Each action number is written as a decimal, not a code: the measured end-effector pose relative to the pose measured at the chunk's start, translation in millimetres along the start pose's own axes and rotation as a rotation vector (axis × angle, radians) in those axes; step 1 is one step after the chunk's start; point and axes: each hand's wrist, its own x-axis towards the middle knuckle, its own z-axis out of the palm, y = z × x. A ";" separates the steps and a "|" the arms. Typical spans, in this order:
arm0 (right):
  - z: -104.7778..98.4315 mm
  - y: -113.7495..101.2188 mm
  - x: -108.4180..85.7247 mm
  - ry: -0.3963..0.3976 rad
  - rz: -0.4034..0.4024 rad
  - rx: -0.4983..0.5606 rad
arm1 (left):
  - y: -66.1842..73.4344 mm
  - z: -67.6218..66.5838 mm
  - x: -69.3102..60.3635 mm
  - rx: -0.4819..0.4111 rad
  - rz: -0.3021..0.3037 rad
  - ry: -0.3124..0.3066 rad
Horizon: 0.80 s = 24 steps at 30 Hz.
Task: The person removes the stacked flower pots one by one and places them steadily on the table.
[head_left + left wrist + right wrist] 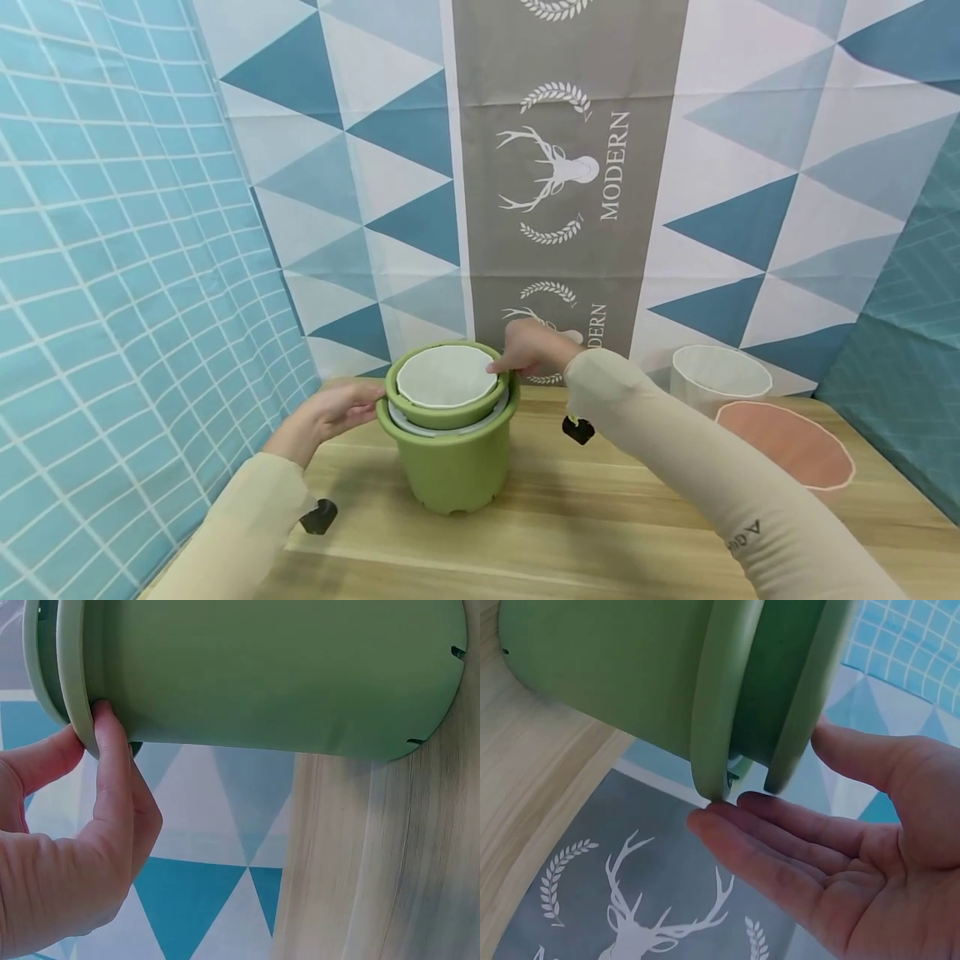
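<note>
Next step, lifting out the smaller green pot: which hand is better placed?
Probably right: the right hand has its thumb at the rim of the smaller green pot. The left hand pinches the rim of the larger green pot, so it could steady that.

Wood-grained worktop [600, 517] across lower frame; bearing green pot [453, 471], lower centre; white pot [720, 371] and pink pot [787, 442], lower right.

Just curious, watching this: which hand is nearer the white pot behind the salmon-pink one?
Right. The right hand is at the right side of the nested pots, toward the white pot; the left hand pinches the rim of the outer green pot, opposite.
</note>
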 end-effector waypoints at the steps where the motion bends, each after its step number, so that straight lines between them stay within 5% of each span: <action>1: 0.8 -2.5 1.1 0.003 -0.003 -0.011 | -0.2 -1.0 -0.8 -0.007 0.000 0.002; 8: 9.1 -19.8 6.2 0.045 0.038 0.042 | -1.0 -8.3 -6.3 -0.042 -0.005 0.006; 19: 23.7 -42.0 20.7 0.141 0.077 -0.047 | -0.8 -16.5 -8.6 -0.154 -0.058 -0.002; 24: 37.1 -44.8 30.0 0.159 0.098 -0.052 | -0.3 -14.9 -9.4 -0.123 -0.107 0.031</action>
